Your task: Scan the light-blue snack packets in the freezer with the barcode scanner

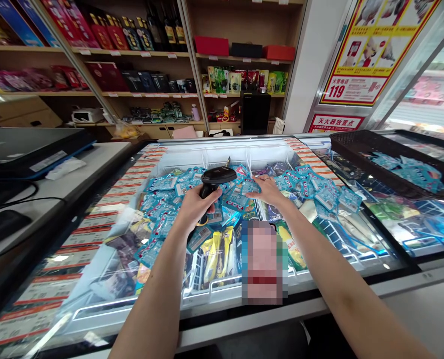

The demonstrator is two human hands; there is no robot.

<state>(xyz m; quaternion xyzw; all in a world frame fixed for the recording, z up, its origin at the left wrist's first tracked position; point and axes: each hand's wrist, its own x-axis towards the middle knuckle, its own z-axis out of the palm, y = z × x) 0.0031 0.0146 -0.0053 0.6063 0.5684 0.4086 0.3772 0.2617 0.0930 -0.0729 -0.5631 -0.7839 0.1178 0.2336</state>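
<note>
My left hand is wrapped round the grip of a black handheld barcode scanner, its head pointing down at the goods. My right hand reaches further in and lies with spread fingers on a heap of blue ice-cream packets in an open chest freezer. A ring shows on one finger. Yellow and green wrapped ice lollies lie in the wire baskets nearer to me. A blurred patch covers part of the freezer's front.
A sliding glass lid with red and white labels covers the freezer's left part. A black basket with more blue packets rests on the right lid. A counter with a dark device stands left. Stocked shelves fill the back wall.
</note>
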